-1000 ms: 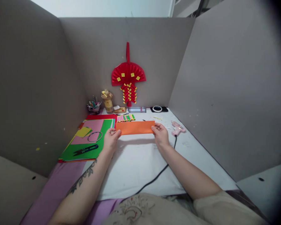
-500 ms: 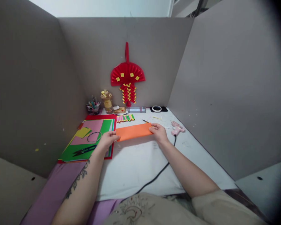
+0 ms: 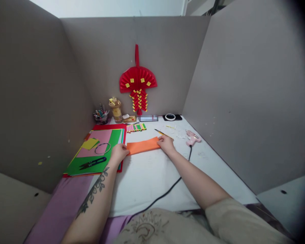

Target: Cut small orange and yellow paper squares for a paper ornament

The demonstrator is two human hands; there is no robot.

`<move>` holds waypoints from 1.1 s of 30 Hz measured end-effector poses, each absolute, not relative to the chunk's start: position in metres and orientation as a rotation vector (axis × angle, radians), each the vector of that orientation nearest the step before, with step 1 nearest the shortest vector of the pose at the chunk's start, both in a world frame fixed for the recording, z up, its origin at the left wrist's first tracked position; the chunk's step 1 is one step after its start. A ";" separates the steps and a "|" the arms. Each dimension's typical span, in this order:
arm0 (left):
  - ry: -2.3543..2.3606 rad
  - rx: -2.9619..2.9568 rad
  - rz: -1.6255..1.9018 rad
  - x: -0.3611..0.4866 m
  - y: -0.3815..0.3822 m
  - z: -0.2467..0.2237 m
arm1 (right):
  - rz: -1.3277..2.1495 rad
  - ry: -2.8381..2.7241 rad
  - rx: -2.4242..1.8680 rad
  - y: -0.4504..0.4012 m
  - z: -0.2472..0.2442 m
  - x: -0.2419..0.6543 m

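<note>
A rectangular strip of orange paper is stretched between my two hands, low over the white tabletop. My left hand is closed on its left end, fingers pinched at the edge. The right end is pinched by my right hand. Just beyond my right hand lies a thin yellow-and-black craft knife or pencil; its exact kind is hard to make out. A row of small pink, green and yellow paper rolls sits behind the orange paper.
Left of me lies a stack of coloured sheets carrying black thread snips and a ring. A pink glue gun with a black cord rests at right. At the back are a phone, a cup and a red fan ornament.
Both hands have lowered the orange paper toward the table. My right hand has moved slightly left and down, uncovering more of the thin yellow tool.
</note>
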State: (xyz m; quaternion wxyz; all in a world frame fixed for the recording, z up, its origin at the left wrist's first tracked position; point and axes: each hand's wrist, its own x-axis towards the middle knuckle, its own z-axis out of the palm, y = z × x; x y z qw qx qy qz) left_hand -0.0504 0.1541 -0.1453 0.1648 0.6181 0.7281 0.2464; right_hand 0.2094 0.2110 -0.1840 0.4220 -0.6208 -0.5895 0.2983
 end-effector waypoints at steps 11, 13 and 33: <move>1.997 2.007 0.638 -0.051 0.153 -0.152 | 0.505 -1.652 -1.683 0.206 -0.183 0.205; 1.878 2.042 0.594 -0.054 0.156 -0.152 | 0.503 -1.663 -1.728 0.208 -0.185 0.206; 1.713 1.796 0.729 -0.051 0.163 -0.146 | 0.311 -2.759 -1.320 0.130 -0.151 0.114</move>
